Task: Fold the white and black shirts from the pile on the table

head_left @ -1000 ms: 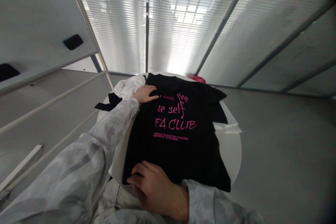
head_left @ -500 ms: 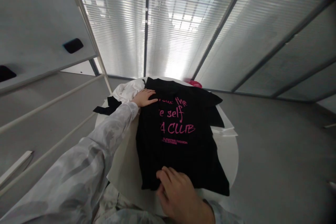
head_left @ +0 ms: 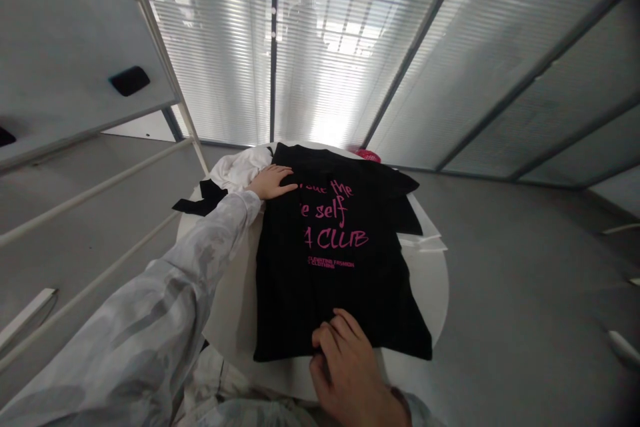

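**Black T-shirt spread across a round white table**

The T-shirt covers the middle of the table, neckline toward 12 o'clock and hem toward 6, pink lettering up. A strip along its 9 o'clock side is folded inward, cutting off the first letters.

At the shirt's 11 o'clock, the person's left hand lies palm down on the cloth, thumb and fingers apart, its patterned grey sleeve reaching in from 7 o'clock. The right hand is at the hem, at 6 o'clock, fingers curled together; whether they pinch the fabric cannot be told.

A crumpled white garment sits just beyond the left hand at 11 o'clock, with a black cloth piece near 10. White sheets jut out at 2 o'clock, and something pinkish-red shows near 1.
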### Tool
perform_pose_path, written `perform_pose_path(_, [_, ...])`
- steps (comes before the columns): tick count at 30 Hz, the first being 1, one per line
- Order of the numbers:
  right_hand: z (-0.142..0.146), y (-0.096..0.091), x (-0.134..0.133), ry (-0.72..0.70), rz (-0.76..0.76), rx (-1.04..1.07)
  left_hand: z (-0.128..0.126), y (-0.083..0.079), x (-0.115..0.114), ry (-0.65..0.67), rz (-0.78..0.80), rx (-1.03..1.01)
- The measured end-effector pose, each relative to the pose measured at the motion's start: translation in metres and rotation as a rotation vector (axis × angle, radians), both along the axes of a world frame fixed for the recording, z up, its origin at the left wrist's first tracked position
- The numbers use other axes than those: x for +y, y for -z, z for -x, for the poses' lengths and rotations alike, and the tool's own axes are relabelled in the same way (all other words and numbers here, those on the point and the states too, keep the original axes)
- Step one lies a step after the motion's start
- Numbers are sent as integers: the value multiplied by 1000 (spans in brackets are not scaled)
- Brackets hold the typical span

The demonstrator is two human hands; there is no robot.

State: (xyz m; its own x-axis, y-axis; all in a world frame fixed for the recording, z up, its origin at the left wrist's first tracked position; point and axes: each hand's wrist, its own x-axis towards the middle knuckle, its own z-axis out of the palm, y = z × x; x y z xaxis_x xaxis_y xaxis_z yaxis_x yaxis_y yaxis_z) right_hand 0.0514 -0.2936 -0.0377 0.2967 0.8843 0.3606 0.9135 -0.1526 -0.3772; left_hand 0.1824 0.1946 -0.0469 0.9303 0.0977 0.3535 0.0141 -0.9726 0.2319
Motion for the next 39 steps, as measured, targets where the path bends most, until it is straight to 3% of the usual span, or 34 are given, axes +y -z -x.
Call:
perform_pose_path(5, [-6, -19, 5, 0, 64, 4, -1, 2, 1, -2, 6, 6])
perform_pose_path(10, [-23, -53, 59, 101, 151, -103, 1, 1, 1, -1, 11, -1])
perform_pose_path(13, [-29, -55, 95, 173, 245, -131, 3, 0, 1, -3, 11, -6])
perform_pose_path(16, [-34, -45, 114, 214, 327, -123, 4, -2, 0, -9, 14, -14])
perform_pose_path(21, [-44, -33, 112, 195, 278, -68, 5, -2, -1, -7, 36, -31])
perform_pose_path(26, [-45, -33, 110, 289, 248, -99, 4, -3, -1, -8, 66, -34])
perform_pose_path(32, [-44, -33, 110, 239, 227, -50, 5, -4, -1, -1, 59, -53])
perform_pose_path(39, [-63, -38, 87, 353, 93, 8, 8, -7, -4, -3, 88, -94])
